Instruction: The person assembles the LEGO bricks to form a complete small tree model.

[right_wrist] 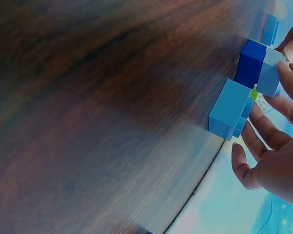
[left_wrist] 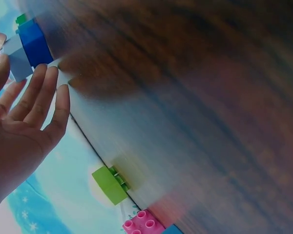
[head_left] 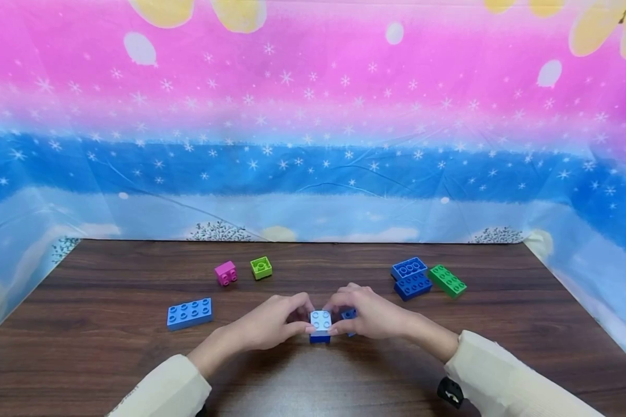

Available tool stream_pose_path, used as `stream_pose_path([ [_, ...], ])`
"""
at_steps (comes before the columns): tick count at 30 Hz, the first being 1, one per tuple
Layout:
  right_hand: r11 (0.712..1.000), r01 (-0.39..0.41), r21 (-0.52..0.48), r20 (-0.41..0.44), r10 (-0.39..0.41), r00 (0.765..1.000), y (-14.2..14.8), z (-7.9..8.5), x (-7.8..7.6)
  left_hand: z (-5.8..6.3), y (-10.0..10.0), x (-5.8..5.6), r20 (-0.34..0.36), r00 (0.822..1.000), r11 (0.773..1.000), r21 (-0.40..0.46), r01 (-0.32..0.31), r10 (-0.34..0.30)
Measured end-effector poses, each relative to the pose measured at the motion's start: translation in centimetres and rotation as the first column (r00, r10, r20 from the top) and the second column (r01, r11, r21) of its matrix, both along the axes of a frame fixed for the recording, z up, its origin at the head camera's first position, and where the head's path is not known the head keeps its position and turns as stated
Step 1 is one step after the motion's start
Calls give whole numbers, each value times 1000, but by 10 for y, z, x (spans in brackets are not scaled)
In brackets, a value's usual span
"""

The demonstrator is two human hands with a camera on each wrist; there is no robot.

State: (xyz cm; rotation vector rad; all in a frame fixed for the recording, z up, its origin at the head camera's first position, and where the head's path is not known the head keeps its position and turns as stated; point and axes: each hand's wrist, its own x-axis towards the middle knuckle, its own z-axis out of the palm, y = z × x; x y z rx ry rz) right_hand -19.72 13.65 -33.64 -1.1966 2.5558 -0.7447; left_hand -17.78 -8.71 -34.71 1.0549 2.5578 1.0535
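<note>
Watch this: my head view gives me the studs atop the pale blue brick [head_left: 320, 319], but the right hand [head_left: 371, 313] partly covers the mid-blue brick [right_wrist: 229, 106] just beside it; the right wrist view lays that one's side bare! Now the grip: left hand [head_left: 272, 322] and right hand both pinch the pale blue brick, thumbs on it, outer fingers spread free. It sits atop the dark blue brick [head_left: 320, 339], right between the hands.

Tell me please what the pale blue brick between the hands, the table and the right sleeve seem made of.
Pale blue brick: likely hard, smooth plastic; even colour, moulded studs. Table: wood or wood-look laminate, slightly glossy; dark grain, soft sheen. Right sleeve: probably matte fabric; soft creases.
</note>
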Motion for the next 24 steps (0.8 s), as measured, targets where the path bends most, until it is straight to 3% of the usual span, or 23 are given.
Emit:
stream_pose_path([
  [13,1000,13,4,25,-13,1000,2,-2,1,-1,-1,-1,-3,1000,1000,-5,9,-9],
  [24,999,2,-33,-8,-3,1000,4,-8,4,-2,-1,0,-13,1000,1000,-1,18,-18],
])
